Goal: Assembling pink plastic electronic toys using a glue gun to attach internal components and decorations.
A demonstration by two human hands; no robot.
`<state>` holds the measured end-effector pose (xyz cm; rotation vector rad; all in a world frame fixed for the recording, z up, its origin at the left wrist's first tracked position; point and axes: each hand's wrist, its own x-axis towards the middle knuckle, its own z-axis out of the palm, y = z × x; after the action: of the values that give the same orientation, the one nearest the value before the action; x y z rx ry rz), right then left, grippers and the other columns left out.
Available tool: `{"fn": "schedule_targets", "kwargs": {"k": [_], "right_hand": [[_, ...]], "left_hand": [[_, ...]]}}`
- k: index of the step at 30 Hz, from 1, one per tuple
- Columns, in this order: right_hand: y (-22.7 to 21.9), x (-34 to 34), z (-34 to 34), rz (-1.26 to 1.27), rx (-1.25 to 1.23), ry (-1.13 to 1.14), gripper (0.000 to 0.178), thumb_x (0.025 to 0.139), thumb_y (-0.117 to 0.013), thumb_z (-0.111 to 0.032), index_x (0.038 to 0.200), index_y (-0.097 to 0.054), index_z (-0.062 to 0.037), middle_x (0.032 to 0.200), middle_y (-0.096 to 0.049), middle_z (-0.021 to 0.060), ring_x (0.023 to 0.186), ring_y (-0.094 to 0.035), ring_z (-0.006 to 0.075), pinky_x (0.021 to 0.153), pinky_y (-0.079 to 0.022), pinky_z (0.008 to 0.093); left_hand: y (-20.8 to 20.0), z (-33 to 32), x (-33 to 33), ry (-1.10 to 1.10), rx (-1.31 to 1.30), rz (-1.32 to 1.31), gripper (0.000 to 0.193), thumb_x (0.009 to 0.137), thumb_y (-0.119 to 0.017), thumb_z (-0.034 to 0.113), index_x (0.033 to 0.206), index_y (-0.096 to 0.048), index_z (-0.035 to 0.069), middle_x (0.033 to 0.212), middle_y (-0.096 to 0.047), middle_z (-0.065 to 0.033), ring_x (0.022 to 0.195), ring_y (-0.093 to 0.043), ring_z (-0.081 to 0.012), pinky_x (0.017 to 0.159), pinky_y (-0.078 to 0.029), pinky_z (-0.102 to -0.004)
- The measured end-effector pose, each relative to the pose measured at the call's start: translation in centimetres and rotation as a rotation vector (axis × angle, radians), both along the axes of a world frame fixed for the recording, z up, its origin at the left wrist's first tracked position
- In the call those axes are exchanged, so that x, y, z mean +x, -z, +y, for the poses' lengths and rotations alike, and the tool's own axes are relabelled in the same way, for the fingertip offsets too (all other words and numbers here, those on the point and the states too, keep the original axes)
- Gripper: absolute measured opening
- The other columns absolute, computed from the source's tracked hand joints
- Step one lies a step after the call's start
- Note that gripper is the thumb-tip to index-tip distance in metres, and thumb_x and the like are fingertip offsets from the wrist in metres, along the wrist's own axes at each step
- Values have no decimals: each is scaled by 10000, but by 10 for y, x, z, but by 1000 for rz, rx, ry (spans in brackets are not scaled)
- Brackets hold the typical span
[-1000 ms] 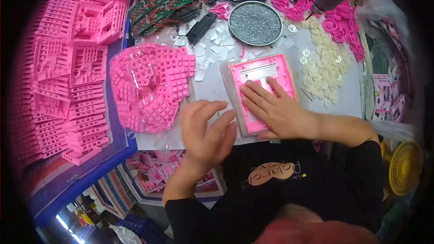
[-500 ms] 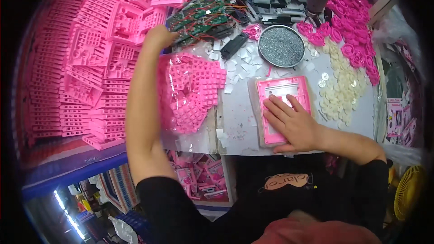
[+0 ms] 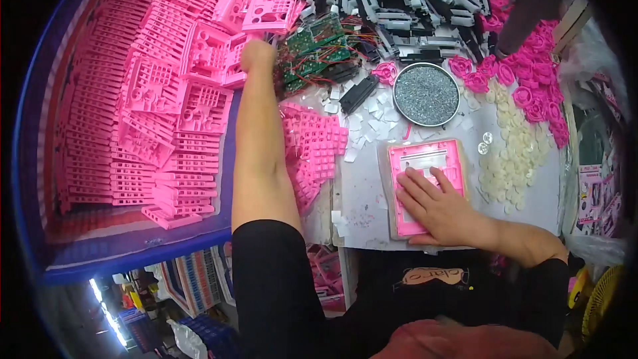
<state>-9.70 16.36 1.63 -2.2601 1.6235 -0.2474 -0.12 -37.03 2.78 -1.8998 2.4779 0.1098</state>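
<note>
My left arm reaches far forward, and my left hand [image 3: 259, 57] is between the stacked pink plastic housings [image 3: 205, 50] and a heap of green circuit boards [image 3: 318, 45] with red wires. Its fingers are hidden from view, so what they touch or hold does not show. With fingers spread, my right hand [image 3: 440, 211] lies flat on a pink rectangular frame [image 3: 397, 155] with a pale clear window. That frame rests on a padded, plastic-wrapped base [image 3: 384, 179] near the table's front edge.
A blue-rimmed bin [image 3: 109, 262] of housings stands left. Pink keypads [image 3: 318, 146] lie beside my left forearm. A round tin [image 3: 426, 95] holds small metal pieces. White discs [image 3: 515, 159], pink rings [image 3: 531, 96] and black-and-grey parts [image 3: 412, 10] cover the right and far side.
The whole view has shifted, so the scene sits lower and further right. My left arm stretches slightly further forward beside the boards. My right hand stays on the pink frame.
</note>
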Motion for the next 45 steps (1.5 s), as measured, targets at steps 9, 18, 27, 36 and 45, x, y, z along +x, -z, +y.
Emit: {"fn": "schedule_targets", "kwargs": {"k": [9,18,27,36,45], "right_hand": [[-13,-19,-12,-401,-380,-37,612,882,-729,-356,1387,-555,-56,1382,-553,170,1284,-508,334,1037,-441,509],[-74,20,-65,-1789,311,347,258,980,-688,-242,1127,-633,-37,822,-635,5,668,-560,57,585,-450,242],[-61,3,-40,-1519,247,436,145,963,-705,-171,1007,-656,-42,793,-665,-14,639,-580,29,553,-461,203],[-44,-19,-25,-1682,25,758,260,1032,-604,-245,1059,-706,-7,972,-683,49,738,-626,96,620,-538,245],[-10,-17,-25,-1731,47,923,251,1004,-656,-185,1183,-716,-18,924,-665,19,787,-659,85,662,-545,213]], "left_hand": [[-110,119,58,252,70,1419,262,899,-665,30,1159,-631,32,1026,-693,-92,897,-685,-202,819,-565,-349],[-76,361,84,943,-421,750,545,679,-668,-122,1181,-596,79,1126,-504,-132,1058,-534,-358,1011,-418,-481],[-40,417,112,292,865,1677,565,882,-670,45,1408,-465,-1,1312,-518,-168,1028,-621,-274,939,-520,-427],[10,423,107,89,1099,1807,260,1041,-550,172,1248,-577,15,1024,-672,-130,791,-647,-205,723,-588,-377],[20,426,93,-24,1166,1981,368,1022,-551,256,1335,-517,66,1110,-648,-95,896,-630,-224,767,-557,-409]]}}
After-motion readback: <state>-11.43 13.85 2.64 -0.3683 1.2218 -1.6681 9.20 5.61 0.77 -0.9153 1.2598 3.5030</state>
